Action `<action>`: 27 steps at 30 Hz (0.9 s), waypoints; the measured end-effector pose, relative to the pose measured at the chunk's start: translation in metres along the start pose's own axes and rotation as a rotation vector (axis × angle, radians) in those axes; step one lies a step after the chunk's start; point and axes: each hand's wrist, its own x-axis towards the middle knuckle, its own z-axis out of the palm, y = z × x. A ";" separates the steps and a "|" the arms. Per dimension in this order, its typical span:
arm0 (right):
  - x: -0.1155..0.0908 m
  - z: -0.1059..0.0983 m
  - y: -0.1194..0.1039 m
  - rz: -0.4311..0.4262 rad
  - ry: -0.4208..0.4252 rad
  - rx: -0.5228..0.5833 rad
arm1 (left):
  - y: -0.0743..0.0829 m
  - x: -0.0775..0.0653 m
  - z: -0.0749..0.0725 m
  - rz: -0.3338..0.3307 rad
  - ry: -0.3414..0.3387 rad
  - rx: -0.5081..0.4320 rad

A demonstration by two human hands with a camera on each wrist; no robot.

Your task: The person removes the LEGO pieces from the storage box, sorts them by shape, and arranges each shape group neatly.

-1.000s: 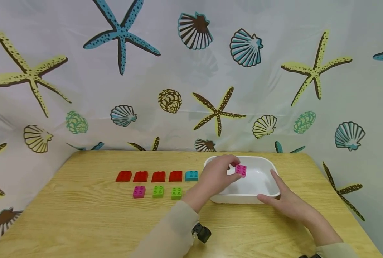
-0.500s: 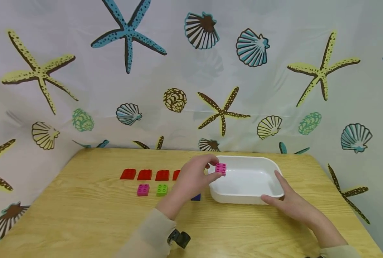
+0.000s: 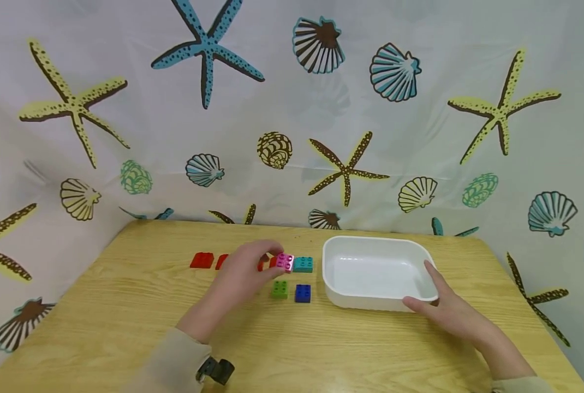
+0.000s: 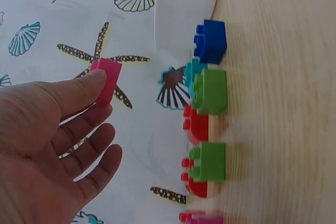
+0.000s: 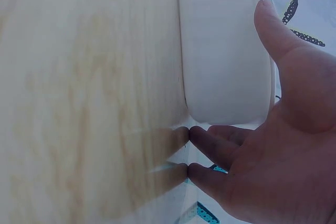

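Between thumb and index finger, my left hand (image 3: 243, 273) pinches a pink toy building brick (image 3: 285, 262) above the table, left of a white plastic tub (image 3: 365, 301). The brick's flat underside (image 4: 111, 81) shows in the left wrist view, where the other fingers are loosely bent. My right hand (image 3: 451, 311) lies at the tub's near right corner, its thumb along the rim (image 5: 266, 40) and its fingers low beside the end wall, touching the table. In the head view the left hand covers part of the brick rows.
Red bricks (image 3: 202, 260) and a teal brick (image 3: 303, 265) form a back row. In front of it sit a green brick (image 3: 280, 289) and a blue brick (image 3: 303, 293). Another green brick (image 4: 212, 162) shows in the left wrist view. A seashell-print cloth (image 3: 252, 185) hangs behind the table.
My left hand has carried the pink brick leftward, from over the tub to above the brick rows. The right hand has stayed at the tub's corner. The head view has shifted slightly.
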 end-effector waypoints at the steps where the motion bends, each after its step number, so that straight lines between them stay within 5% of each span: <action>1: 0.000 0.000 0.000 0.001 -0.001 0.001 | -0.006 -0.003 -0.003 -0.006 0.002 0.007; 17: 0.000 0.000 -0.001 -0.004 0.000 -0.022 | -0.092 -0.037 -0.053 -0.060 -0.004 0.079; 27: 0.001 -0.001 -0.001 0.012 -0.007 -0.022 | -0.135 -0.049 -0.066 -0.089 0.004 0.098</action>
